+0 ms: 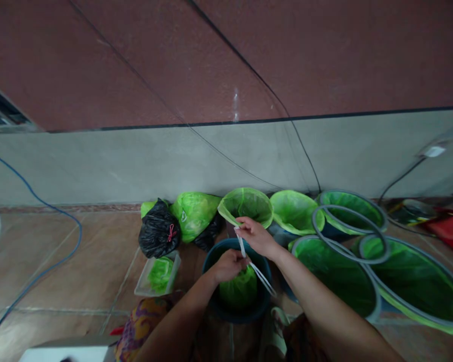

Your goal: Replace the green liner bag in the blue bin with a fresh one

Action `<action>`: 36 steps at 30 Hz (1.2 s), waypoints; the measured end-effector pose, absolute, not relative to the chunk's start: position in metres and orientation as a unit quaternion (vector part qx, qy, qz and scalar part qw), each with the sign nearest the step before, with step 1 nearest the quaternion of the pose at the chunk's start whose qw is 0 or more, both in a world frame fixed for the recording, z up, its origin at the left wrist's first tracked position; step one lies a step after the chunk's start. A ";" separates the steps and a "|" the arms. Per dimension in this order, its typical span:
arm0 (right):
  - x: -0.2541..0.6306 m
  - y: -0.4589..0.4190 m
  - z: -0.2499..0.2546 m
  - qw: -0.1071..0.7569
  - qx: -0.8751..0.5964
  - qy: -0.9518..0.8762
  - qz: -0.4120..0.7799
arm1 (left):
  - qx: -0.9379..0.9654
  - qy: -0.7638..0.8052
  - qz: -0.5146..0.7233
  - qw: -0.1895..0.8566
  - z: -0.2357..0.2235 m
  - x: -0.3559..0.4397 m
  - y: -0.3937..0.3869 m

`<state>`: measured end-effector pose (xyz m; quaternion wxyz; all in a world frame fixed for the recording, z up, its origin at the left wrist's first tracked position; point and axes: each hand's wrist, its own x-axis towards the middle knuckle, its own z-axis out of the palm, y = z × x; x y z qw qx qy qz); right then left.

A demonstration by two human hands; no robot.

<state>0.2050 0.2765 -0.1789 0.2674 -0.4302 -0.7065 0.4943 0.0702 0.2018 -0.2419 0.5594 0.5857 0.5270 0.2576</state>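
Note:
My left hand (pixel 228 265) is closed around the gathered neck of a green plastic bag (pixel 238 290) that sits inside a dark blue bucket (pixel 216 302) in front of me. A little above it, my right hand (pixel 255 235) pinches a white string (pixel 260 274) and holds it taut; the string runs from the right fingers down past the left hand and trails over the bucket's right side. Both forearms reach in from the bottom of the view.
Tied green bags (pixel 195 213) and a black bag (pixel 157 230) lie against the wall (pixel 98 161). Several buckets lined with green bags (pixel 411 281) stand at the right, with a grey ring (pixel 347 236) on them. A white tray (pixel 145 286) holds green plastic. Cables cross the tiled floor.

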 end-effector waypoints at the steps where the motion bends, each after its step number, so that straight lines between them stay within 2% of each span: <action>1: 0.207 0.276 -0.182 0.239 -0.456 -0.719 0.467 | 0.578 0.539 0.265 0.553 -0.243 0.068 0.203; 5: 0.213 0.263 -0.191 0.112 -0.480 -0.760 0.424 | 0.552 0.565 0.301 0.533 -0.245 0.063 0.208; 14: 0.214 0.243 -0.188 -0.014 -0.500 -0.758 0.418 | 0.506 0.628 0.327 0.492 -0.253 0.059 0.213; 20: 0.219 0.241 -0.181 -0.175 -0.400 -0.800 0.412 | 0.542 0.669 0.304 0.407 -0.242 0.051 0.212; 22: 0.224 0.249 -0.186 -0.150 -0.393 -0.821 0.387 | 0.600 0.663 0.281 0.349 -0.233 0.052 0.208; 25: 0.228 0.263 -0.197 -0.005 -0.408 -0.847 0.341 | 0.729 0.608 0.221 0.225 -0.222 0.056 0.201; 29: 0.222 0.270 -0.217 0.120 -0.344 -0.813 0.454 | 0.812 0.544 0.177 0.116 -0.216 0.059 0.196; 32: 0.218 0.268 -0.228 0.147 -0.310 -0.763 0.548 | 0.820 0.536 0.190 0.065 -0.215 0.058 0.195; 36: 0.217 0.265 -0.228 0.108 -0.330 -0.666 0.660 | 0.807 0.536 0.246 0.032 -0.215 0.057 0.192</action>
